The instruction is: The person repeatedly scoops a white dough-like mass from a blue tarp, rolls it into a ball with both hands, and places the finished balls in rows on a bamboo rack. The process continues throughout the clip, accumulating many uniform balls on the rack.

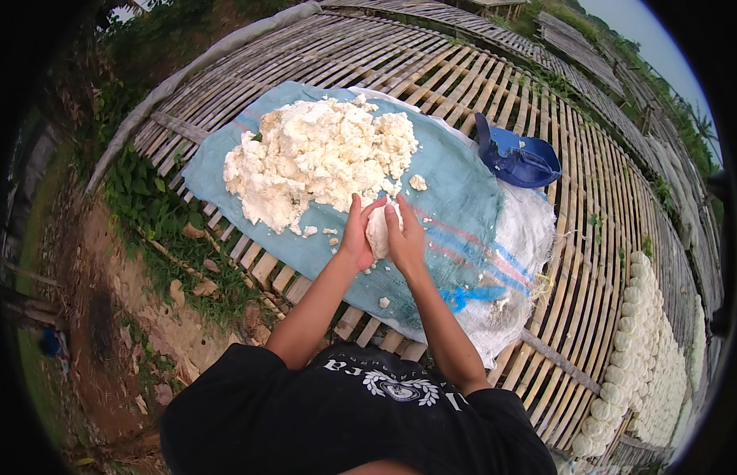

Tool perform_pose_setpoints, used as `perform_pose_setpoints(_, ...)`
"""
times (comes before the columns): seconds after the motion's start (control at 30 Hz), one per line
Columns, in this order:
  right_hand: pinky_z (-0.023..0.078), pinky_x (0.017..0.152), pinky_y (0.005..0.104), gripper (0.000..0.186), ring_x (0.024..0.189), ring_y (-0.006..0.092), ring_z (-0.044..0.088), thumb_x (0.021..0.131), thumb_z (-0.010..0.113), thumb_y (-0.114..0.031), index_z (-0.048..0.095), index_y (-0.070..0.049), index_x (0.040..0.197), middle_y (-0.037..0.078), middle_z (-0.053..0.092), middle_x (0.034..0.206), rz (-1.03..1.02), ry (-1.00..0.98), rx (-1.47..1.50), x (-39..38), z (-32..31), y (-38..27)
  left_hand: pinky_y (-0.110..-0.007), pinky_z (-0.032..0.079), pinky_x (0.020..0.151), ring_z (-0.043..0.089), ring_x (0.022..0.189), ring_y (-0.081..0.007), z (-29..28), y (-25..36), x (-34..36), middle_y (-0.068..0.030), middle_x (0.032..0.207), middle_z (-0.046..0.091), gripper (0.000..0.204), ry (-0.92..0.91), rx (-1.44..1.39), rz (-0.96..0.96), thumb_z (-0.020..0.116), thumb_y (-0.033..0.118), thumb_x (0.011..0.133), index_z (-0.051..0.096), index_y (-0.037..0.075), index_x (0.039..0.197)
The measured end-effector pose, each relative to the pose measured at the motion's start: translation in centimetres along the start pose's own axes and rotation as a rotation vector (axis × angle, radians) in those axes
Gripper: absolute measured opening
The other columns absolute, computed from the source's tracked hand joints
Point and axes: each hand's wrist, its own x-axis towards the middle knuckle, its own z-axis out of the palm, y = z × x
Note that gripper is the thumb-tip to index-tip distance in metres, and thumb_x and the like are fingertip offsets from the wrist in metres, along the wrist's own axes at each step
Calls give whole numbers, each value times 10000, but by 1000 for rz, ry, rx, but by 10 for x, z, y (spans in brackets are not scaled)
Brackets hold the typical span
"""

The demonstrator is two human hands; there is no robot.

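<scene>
Between my two palms I hold a rounded lump of pale, crumbly dough-like mash [379, 232]. My left hand [358, 235] is cupped round its left side, and my right hand [408, 238] presses on its right side. Just beyond my hands lies a large heap of the same cream-coloured mash [317, 154], spread over a blue-green woven sack [455, 202]. Small crumbs are scattered near my fingers, and one bigger loose piece [417, 183] sits to the right of the heap.
A slatted bamboo platform [574, 261] carries the sack and a white sack [511, 317] partly beneath it. A dark blue plastic scoop-like container [520, 158] lies at the right. Many round pale cakes [622, 380] sit in rows at the far right. Leafy ground [186, 269] borders the left.
</scene>
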Motion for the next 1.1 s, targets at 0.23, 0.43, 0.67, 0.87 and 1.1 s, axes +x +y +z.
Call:
perform_pose_setpoints(0.23,489,1098,441,490,1283,392,640,1006,666,-276,637,-53,1442,234,662,1384,-244,-257,-6,-12,-20,-19,-426,535,1090,622,1319,-248,-4,-7,-14,-78,1431,622,617,-123,211,7,352,593,1126,497,157,1539)
perform_pose_setpoints(0.43,494,1059,398,437,1149,324,682,1064,608,-357,694,-31,1343,175,720,1208,-346,-229,180,-1,-21,-30,-448,550,1074,629,1319,-258,-3,0,-20,-95,1459,610,691,-106,73,-64,392,675,1082,478,168,1543)
perform_pose_setpoints(0.67,482,1053,445,463,1143,370,675,1086,538,-402,725,-31,1290,184,730,1212,-100,-403,-321,3,-19,-43,-457,512,1128,602,1358,-282,7,-10,-26,-94,1521,568,731,-167,69,-63,374,681,1082,451,162,1591)
perform_pose_setpoints(0.87,256,1234,572,489,1382,403,546,1048,524,-404,699,-83,1373,176,669,1374,-428,-58,106,-10,-21,-39,-468,487,1157,602,1361,-303,12,-9,-30,-115,1481,604,750,-168,-184,20,407,704,1046,510,142,1530)
perform_pose_setpoints(1.1,582,927,428,360,1055,383,730,900,718,-133,730,-3,1236,221,732,1173,-436,165,34,-18,-12,-39,-482,489,1142,593,1349,-311,30,-14,-23,-115,1464,605,740,-9,-27,99,356,712,1059,544,128,1474)
